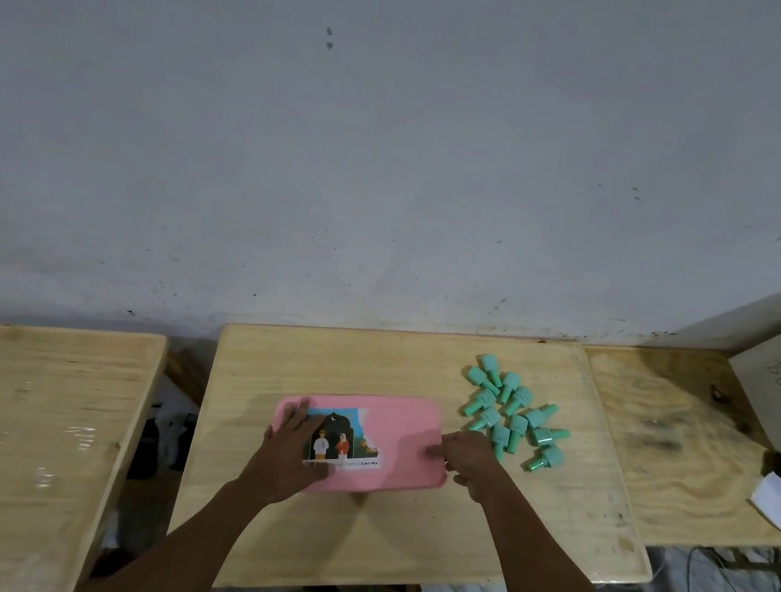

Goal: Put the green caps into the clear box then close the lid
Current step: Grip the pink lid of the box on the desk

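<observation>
Wood tables [392, 539] sit against a grey, scuffed wall; the middle one carries the work.

Progress: barely begun, by the look of it. Box [405, 488] sits mid-table w/ its pink lid [401, 431] on, and a torn picture sticker [343, 435] covers the lid's left half. The box body is hidden under the lid, so what's inside can't be seen. Caps [515, 411], a dozen or so, all lie loose on the wood in a heap at approx 2 o'clock from the box, near its right end but not touching it. None appear to be in yet. Left to do, I'd judge: lid off, caps in, lid back on and pressed shut.

Left hand [291, 453] lies flat, fingers spread, on the lid's left end at 9 o'clock, overlapping the sticker; it's pressing or steadying, not gripping. Right hand [468, 459] is curled at the lid's right edge at 3 o'clock, fingertips on or hooked under the rim. Which one, I can't tell at this res. Probably readying to pry the lid up.

Caps vs hands: the nearest cap is just beyond the right knuckles, at approx 1 o'clock from that hand. Left hand is well apart from the heap, w/ the whole lid between them.
</observation>
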